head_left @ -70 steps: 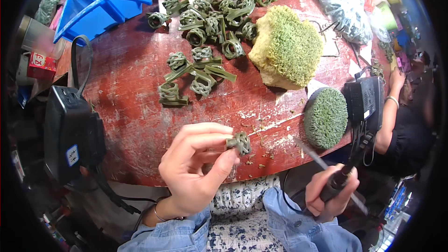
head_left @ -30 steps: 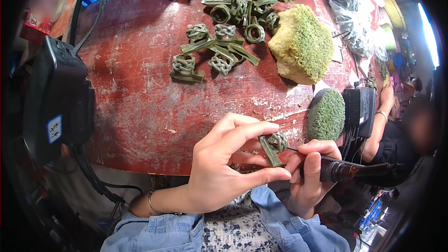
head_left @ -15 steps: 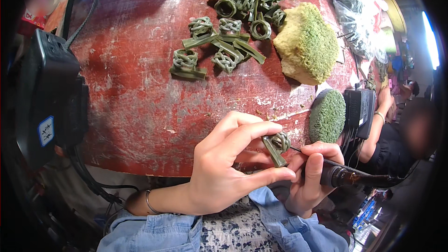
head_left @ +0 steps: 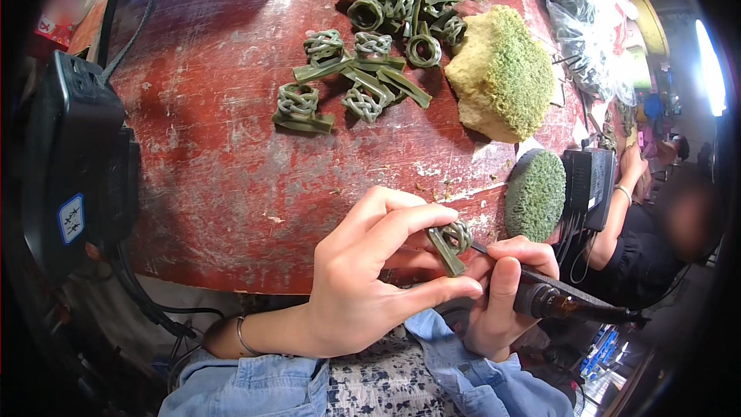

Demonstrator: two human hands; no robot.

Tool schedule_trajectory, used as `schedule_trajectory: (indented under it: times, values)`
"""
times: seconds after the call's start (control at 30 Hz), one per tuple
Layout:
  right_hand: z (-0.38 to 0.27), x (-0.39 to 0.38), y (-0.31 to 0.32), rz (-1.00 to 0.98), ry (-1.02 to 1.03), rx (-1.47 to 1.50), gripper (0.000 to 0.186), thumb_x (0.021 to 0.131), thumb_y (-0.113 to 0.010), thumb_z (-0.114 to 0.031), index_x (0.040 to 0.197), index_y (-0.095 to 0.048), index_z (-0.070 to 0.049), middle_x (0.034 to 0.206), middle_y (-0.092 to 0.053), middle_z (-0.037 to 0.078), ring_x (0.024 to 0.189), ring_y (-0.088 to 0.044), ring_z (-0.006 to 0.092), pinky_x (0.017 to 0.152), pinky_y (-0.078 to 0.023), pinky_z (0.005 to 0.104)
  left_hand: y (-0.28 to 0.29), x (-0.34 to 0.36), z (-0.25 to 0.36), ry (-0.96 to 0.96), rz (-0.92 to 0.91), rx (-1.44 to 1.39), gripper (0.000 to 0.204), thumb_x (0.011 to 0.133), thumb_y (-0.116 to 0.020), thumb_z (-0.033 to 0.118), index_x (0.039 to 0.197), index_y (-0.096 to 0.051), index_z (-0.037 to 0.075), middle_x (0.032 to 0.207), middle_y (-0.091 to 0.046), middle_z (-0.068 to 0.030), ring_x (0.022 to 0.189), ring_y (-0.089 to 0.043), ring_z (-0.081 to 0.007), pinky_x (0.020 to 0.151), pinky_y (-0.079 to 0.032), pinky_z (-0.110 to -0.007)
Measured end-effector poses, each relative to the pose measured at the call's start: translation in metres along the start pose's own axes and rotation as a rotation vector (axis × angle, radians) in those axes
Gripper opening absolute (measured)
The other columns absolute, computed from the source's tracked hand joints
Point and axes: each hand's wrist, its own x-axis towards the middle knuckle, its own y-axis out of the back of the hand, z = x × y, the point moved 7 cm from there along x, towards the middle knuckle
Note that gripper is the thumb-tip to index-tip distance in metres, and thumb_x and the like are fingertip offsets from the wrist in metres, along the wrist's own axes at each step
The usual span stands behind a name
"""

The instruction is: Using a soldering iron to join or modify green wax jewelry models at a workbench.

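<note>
My left hand (head_left: 363,278) pinches a small dark green ring piece (head_left: 448,245) with a braided top and a flat strip hanging from it. My right hand (head_left: 509,289) grips a dark pen-like tool (head_left: 559,303), whose thin tip reaches the braided side of the ring piece. Whether that tip touches or stops just short, I cannot tell. Both hands hover close together over the near edge of the red table (head_left: 224,193). Farther back lie several similar green ring pieces (head_left: 363,102), some loose and some heaped up (head_left: 401,0).
Right of the ring pieces lie a yellow-green rough block (head_left: 505,73) and a dark green oval sponge-like pad (head_left: 535,194). A black box with cables (head_left: 589,185) stands beside the pad. Another black device (head_left: 85,162) occupies the left edge. A co-worker (head_left: 644,224) sits at right.
The rear end of the pen-like tool has dipped a little. My left hand keeps the same pinch on the ring piece. The whole view has shifted slightly.
</note>
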Motion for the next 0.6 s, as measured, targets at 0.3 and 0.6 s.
schedule_trajectory:
  times: [0.3, 0.6]
  values:
    - [-0.0047, -0.0017, -0.0012, -0.048, 0.222, -0.121, 0.012, 0.083, -0.052, -0.005, 0.092, -0.047, 0.002, 0.069, -0.058, 0.011, 0.053, -0.047, 0.0078, 0.051, -0.040, 0.0191, 0.0006, 0.0013, 0.0006, -0.007, 0.008, 0.022, 0.048, 0.057, -0.078, 0.003, 0.099, -0.056, -0.004, 0.098, -0.046, -0.0087, 0.085, -0.058, -0.0149, 0.071, -0.056, -0.026]
    - [-0.0058, -0.0013, -0.0030, -0.080, 0.236, -0.151, 0.011, 0.084, -0.049, -0.001, 0.094, -0.047, 0.002, 0.074, -0.057, 0.014, 0.053, -0.051, 0.0074, 0.047, -0.042, 0.0155, 0.0003, 0.0018, -0.0005, 0.023, -0.004, 0.010, 0.047, 0.058, -0.078, 0.003, 0.099, -0.056, -0.005, 0.098, -0.046, -0.0083, 0.085, -0.059, -0.0161, 0.072, -0.056, -0.027]
